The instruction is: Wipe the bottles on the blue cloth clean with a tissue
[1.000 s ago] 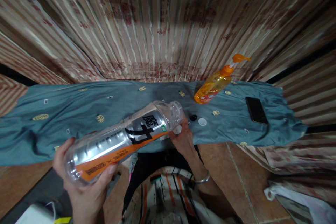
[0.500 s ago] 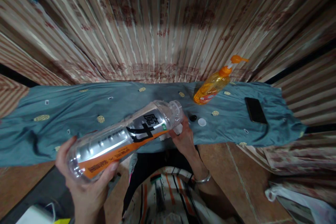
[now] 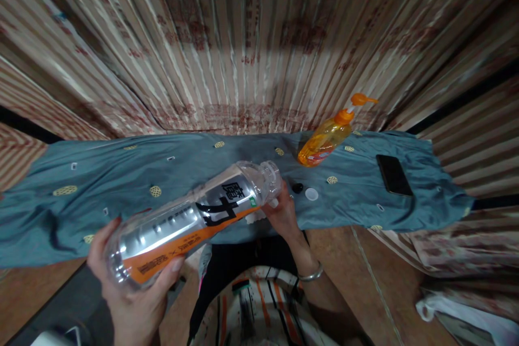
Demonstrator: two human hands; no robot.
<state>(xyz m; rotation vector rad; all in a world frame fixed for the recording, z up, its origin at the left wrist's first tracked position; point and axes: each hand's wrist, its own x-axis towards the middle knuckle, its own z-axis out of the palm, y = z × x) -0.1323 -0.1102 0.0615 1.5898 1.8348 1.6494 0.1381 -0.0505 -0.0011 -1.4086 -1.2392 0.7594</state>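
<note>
A large clear plastic bottle [image 3: 190, 227] with a silver and orange label is held tilted over the table, its uncapped-looking neck up to the right. My left hand [image 3: 130, 286] is wrapped round its base, thumb on the label. At the neck, my right hand [image 3: 283, 215] is closed on a crumpled white tissue [image 3: 256, 217], partly hidden behind the bottle; its fingertips are out of sight. Just right of that hand lie a small black round object [image 3: 298, 188] and a white round cap-like disc [image 3: 311, 194].
A pump bottle [image 3: 325, 143] of orange liquid stands at the back of the table, which has a teal patterned cloth [image 3: 194, 154]. Farther right lies a black phone [image 3: 393, 174]. A striped curtain [image 3: 227, 65] hangs close behind. A white plastic bag [image 3: 458, 313] is low at the right.
The whole view has shifted slightly, so the table sits a little lower. Both hands keep their holds, and the bottle stays at nearly the same tilt.
</note>
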